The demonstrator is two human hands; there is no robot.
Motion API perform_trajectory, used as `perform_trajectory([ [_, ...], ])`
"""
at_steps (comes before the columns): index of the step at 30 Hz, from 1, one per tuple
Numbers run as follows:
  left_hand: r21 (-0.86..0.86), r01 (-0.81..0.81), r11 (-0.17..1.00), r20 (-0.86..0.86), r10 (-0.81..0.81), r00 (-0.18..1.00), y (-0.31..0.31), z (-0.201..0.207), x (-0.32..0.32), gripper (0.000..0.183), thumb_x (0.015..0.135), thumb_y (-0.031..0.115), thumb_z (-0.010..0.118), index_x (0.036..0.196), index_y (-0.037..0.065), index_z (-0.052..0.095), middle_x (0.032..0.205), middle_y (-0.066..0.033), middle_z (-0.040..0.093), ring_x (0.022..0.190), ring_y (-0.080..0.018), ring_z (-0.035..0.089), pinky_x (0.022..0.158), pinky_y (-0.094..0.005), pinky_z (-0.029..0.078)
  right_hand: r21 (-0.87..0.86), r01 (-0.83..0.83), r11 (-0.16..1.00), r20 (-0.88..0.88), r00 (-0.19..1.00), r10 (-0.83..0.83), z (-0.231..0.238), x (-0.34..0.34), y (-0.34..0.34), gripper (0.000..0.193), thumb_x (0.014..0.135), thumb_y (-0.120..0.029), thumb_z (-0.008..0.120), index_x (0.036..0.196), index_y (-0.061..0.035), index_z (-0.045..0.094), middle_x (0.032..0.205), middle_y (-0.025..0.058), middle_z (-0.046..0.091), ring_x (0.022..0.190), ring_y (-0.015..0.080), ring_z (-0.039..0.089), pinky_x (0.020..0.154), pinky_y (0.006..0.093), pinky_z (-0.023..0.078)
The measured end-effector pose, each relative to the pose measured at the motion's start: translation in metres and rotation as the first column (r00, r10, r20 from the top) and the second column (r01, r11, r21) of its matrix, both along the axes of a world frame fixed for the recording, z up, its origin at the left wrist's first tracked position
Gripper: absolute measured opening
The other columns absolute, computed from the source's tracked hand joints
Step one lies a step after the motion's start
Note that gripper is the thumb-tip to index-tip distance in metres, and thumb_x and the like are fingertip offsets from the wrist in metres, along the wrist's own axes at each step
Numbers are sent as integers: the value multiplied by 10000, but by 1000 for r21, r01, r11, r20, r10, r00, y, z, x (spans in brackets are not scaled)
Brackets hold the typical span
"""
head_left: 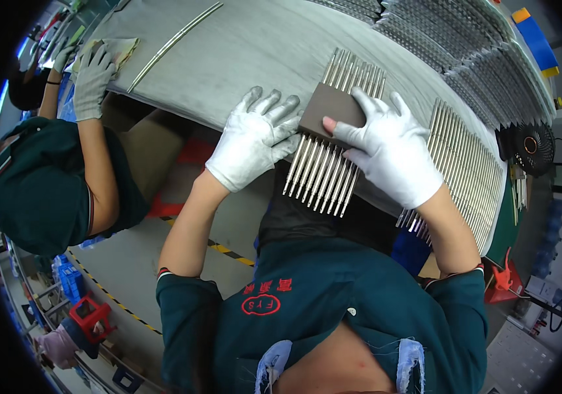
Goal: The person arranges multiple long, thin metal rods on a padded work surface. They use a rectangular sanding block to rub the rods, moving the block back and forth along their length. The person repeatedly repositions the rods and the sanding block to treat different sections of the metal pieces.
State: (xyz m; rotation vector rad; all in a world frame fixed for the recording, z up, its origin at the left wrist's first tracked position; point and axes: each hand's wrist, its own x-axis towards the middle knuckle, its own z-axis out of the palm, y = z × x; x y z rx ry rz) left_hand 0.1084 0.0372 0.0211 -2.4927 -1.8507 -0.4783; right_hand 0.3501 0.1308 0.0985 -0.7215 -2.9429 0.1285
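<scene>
A row of thin metal rods [315,174] lies side by side near the table's front edge, their near ends jutting past it. Across their middle rests a flat brown block [327,105], which hides that part of the rods. My right hand [395,148], in a white glove, holds the block from its right side; a bare fingertip pokes through the glove onto its top. My left hand [248,141], also gloved, lies at the left side of the rods with fingers stretched out. Its fingertips reach the block's left edge; whether they press on it I cannot tell.
A wider batch of similar rods [468,171] lies at the right. Stacked silvery textured trays [438,39] line the far side, with a black fan [530,144] beyond them. Long thin strips [174,46] lie at far left, near a co-worker's gloved hand [94,82] on a cloth.
</scene>
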Motion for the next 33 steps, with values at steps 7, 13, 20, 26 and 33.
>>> perform_trajectory([
  [7, 62, 23, 998, 84, -29, 996, -49, 8, 26, 666, 674, 108, 729, 1325, 128, 587, 1264, -152, 638, 1182, -353, 597, 1103, -566, 388, 4, 200, 980, 110, 974, -199, 7, 34, -1, 511, 898, -301, 710, 1399, -337, 616, 1474, 261, 474, 1320, 370, 513, 1187, 559, 292],
  [13, 261, -31, 965, 103, 5, 995, -52, -10, 35, 682, 653, 177, 761, 1316, 208, 603, 1132, -123, 720, 1029, -304, 707, 1067, -612, 394, -69, 55, 996, 123, 991, -46, -3, 39, -12, 511, 865, -270, 735, 1365, -332, 642, 1470, 275, 469, 1306, 362, 532, 1164, 593, 295],
  [20, 222, 22, 975, 73, -39, 997, -48, -3, 30, 577, 725, 214, 743, 1288, 203, 616, 1118, -113, 731, 1045, -276, 708, 1057, -608, 428, 82, -50, 995, -9, 999, 51, -13, -31, -8, 416, 867, -232, 716, 1278, -286, 688, 1406, 273, 521, 1251, 369, 574, 1119, 592, 353],
  [26, 235, -4, 972, 114, -24, 993, -50, -8, 32, 523, 765, 229, 745, 1274, 199, 627, 1105, -111, 736, 1051, -265, 705, 1053, -603, 439, -61, -47, 997, 131, 990, 54, 4, 17, -4, 498, 839, -206, 741, 1325, -287, 667, 1449, 276, 493, 1292, 378, 550, 1141, 585, 337],
  [33, 213, 32, 977, 57, -45, 997, -47, -2, 31, 583, 732, 220, 746, 1301, 189, 625, 1114, -134, 731, 1059, -286, 703, 1055, -596, 443, 22, -75, 997, -17, 997, 75, -13, -44, 7, 460, 883, -255, 715, 1337, -308, 663, 1442, 270, 503, 1287, 365, 556, 1153, 559, 336],
])
